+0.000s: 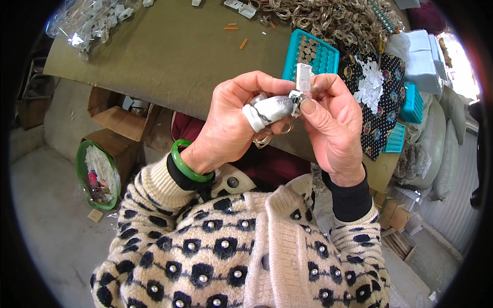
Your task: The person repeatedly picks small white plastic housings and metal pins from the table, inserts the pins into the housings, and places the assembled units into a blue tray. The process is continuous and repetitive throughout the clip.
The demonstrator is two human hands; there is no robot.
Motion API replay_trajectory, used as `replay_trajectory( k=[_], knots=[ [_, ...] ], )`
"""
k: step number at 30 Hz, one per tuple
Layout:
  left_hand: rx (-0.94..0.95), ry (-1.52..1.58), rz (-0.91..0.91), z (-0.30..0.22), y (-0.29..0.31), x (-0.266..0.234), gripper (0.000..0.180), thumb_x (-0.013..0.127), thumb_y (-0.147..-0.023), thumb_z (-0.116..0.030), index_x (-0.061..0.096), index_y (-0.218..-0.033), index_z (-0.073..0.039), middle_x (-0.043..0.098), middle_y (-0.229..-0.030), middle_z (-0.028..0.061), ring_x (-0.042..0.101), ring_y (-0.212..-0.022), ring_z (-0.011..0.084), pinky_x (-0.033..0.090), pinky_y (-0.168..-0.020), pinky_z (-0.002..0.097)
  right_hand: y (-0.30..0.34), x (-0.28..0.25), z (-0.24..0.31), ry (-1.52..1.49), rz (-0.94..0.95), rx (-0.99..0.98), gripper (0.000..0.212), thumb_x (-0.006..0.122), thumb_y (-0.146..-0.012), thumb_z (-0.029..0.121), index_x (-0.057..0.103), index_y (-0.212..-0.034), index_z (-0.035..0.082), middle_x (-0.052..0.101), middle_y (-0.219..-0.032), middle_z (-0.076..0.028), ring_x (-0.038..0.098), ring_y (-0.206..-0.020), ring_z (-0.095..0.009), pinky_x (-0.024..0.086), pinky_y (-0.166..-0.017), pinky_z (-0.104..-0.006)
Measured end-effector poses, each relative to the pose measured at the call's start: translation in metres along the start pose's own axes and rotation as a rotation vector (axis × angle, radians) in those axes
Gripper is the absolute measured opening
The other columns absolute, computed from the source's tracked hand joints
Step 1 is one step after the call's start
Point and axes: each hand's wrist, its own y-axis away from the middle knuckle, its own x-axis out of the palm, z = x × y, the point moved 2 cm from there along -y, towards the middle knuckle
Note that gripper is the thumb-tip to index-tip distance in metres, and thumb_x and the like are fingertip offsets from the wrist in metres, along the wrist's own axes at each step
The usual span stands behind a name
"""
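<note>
Mostly hidden: small white clip (304,77) pinched between fingers of left hand (231,123) (thumb taped) and right hand (331,123).

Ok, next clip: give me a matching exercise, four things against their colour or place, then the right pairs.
Things:
1. bangle
2. slotted basket
3. small clip part
4. bag of white parts

Descriptions:
a. turquoise, on the table behind the hands
b. white, pinched between both hands
c. green, on the left wrist
d. clear, at the table's far left corner

Pairs: 1-c, 2-a, 3-b, 4-d
</note>
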Motion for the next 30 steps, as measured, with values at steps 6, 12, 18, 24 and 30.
replay_trajectory(
  k=[6, 12, 18, 24, 30],
  knots=[
    [-0.02, -0.032, 0.01, 0.0, 0.004, 0.0, 0.016, 0.067, -0.089, -0.005, 0.064, -0.105, -0.002, 0.066, -0.079, 0.0064, 0.06, -0.061, 0.0068, 0.041, -0.044, 0.0165, 0.001, 0.006, -0.003, -0.097, -0.034, 0.086, 0.031, 0.064, -0.092, 0.003, 0.049, -0.119, 0.0, 0.056, -0.108, -0.006, 0.055, -0.102, -0.011, 0.046, -0.09, -0.0262],
    [-0.058, 0.001, 0.021, 0.008, 0.0, -0.005, 0.019, 0.064, -0.092, -0.011, 0.061, -0.108, -0.001, 0.068, -0.091, 0.0141, 0.061, -0.059, 0.0094, 0.045, -0.046, 0.0184, -0.005, 0.001, 0.001, 0.205, -0.034, -0.063, 0.034, 0.062, -0.093, 0.003, 0.054, -0.126, -0.002, 0.063, -0.11, -0.008, 0.059, -0.1, -0.011, 0.048, -0.089, -0.0251],
    [-0.088, 0.078, 0.056, 0.013, 0.0, -0.001, 0.025, 0.064, -0.092, -0.015, 0.059, -0.112, -0.001, 0.068, -0.102, 0.0199, 0.069, -0.074, 0.0174, 0.057, -0.064, 0.0261, 0.0, -0.011, 0.004, 0.418, -0.16, -0.312, 0.022, 0.065, -0.091, -0.001, 0.065, -0.112, -0.004, 0.068, -0.1, -0.007, 0.064, -0.086, -0.009, 0.052, -0.078, -0.0222],
    [-0.105, 0.131, 0.069, 0.018, 0.001, 0.009, 0.026, 0.066, -0.092, -0.017, 0.059, -0.112, -0.002, 0.068, -0.104, 0.0193, 0.072, -0.088, 0.0262, 0.059, -0.07, 0.0282, 0.01, -0.015, 0.005, 0.458, -0.211, -0.357, 0.017, 0.064, -0.09, -0.003, 0.066, -0.107, -0.005, 0.069, -0.098, -0.006, 0.064, -0.085, -0.009, 0.052, -0.077, -0.0214],
    [-0.067, 0.076, 0.009, 0.023, 0.002, 0.018, 0.015, 0.063, -0.093, -0.009, 0.062, -0.106, -0.001, 0.069, -0.097, 0.0111, 0.068, -0.075, 0.0151, 0.054, -0.061, 0.0232, 0.014, -0.015, 0.005, 0.807, -0.204, -0.689, 0.015, 0.062, -0.09, -0.007, 0.063, -0.105, -0.004, 0.07, -0.094, -0.015, 0.068, -0.087, -0.018, 0.056, -0.075, -0.0272]
  ],
)
